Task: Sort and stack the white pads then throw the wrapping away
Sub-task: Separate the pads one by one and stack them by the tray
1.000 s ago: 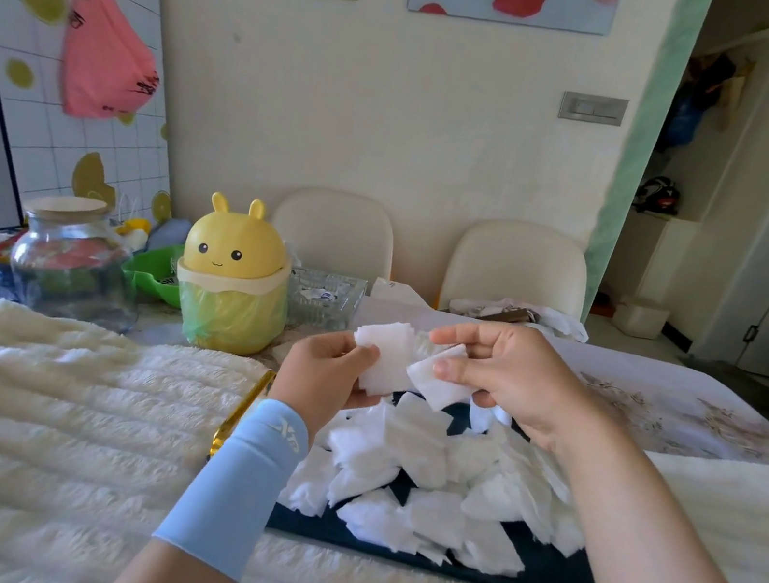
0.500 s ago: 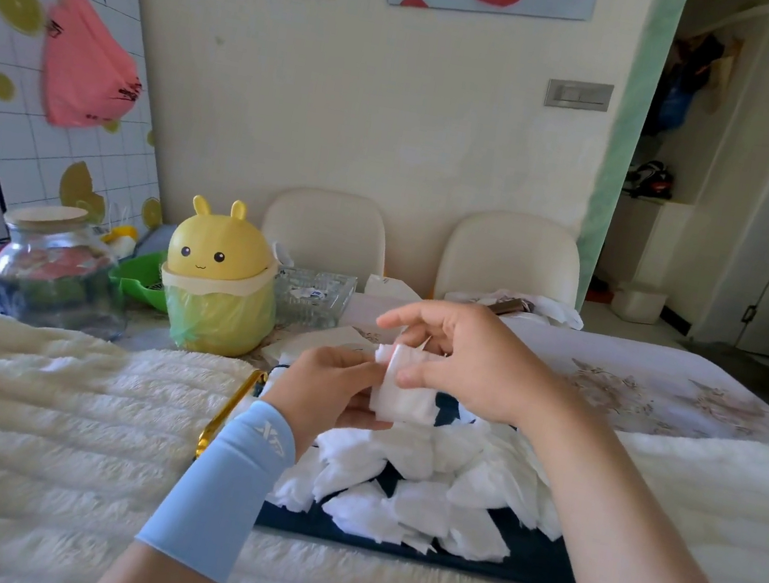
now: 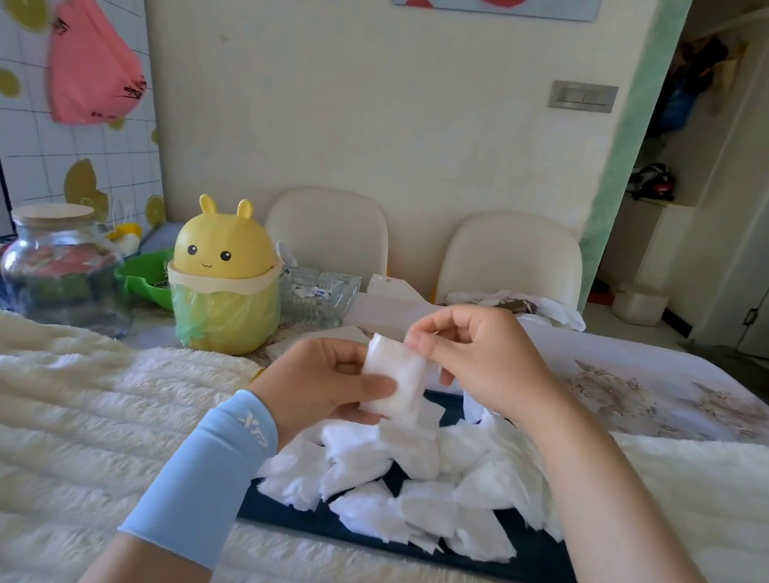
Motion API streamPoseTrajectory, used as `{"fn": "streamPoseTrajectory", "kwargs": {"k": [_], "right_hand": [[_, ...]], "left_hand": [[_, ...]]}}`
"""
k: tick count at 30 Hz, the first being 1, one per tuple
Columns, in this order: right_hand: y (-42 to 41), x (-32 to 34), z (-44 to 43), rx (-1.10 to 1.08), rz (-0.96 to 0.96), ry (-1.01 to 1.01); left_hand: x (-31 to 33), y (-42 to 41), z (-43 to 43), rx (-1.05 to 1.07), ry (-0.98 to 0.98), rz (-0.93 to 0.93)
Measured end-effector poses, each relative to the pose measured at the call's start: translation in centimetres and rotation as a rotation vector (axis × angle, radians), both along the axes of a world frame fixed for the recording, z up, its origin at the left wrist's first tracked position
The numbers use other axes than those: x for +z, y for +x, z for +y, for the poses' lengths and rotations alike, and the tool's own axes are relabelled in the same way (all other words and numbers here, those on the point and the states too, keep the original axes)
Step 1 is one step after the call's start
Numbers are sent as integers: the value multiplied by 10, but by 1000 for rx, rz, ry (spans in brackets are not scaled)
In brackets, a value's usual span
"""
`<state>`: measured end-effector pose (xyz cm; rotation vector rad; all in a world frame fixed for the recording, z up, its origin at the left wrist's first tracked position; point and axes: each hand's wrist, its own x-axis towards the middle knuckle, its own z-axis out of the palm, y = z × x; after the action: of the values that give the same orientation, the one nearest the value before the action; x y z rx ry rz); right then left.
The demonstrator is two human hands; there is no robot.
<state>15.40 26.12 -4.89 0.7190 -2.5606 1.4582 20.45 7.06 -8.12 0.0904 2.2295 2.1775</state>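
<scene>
Just above the loose pile, the grip of the left hand clasps a pad stack; the right hand pinches its top, likely squaring edges

pads soft matt fibre | blanket fluffy cloth | jar glossy glass

Both arms stretched forward, hands raised close together in the middle. Left hand curled, thumb pressed flat on the front of a small stack of white pads. Right hand just beside it, fingertips pinching the top edge of the same stack. Blue sleeve on the left forearm. Right arm bare.
</scene>
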Motion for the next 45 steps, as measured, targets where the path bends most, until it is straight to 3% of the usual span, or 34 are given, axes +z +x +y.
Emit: {"fn": "streamPoseTrajectory", "kwargs": {"k": [3,8,11,18,22,24,28,38,45], "right_hand": [[-3,-5,2,-97,111,234],[3,-12,-5,23,-26,690],[3,-22,-13,17,-43,746],[-2,-15,-3,-80,-4,525],[-5,-2,6,-81,-200,-159],[-3,5,7,3,-336,-354],[7,7,-2,76,-414,-348],[10,0,-17,-84,-262,-118],[7,-3,-19,-137,-336,-196]], "left_hand": [[0,-4,-9,183,126,-23],[5,-6,-12,331,341,-50],[6,-5,-9,345,338,-53],[0,-10,-9,402,244,-43],[-1,-10,-8,443,292,-32],[0,-9,-5,416,334,-49],[1,-6,4,309,411,-71],[5,-2,9,145,362,-61],[5,-3,9,115,373,-70]]}}
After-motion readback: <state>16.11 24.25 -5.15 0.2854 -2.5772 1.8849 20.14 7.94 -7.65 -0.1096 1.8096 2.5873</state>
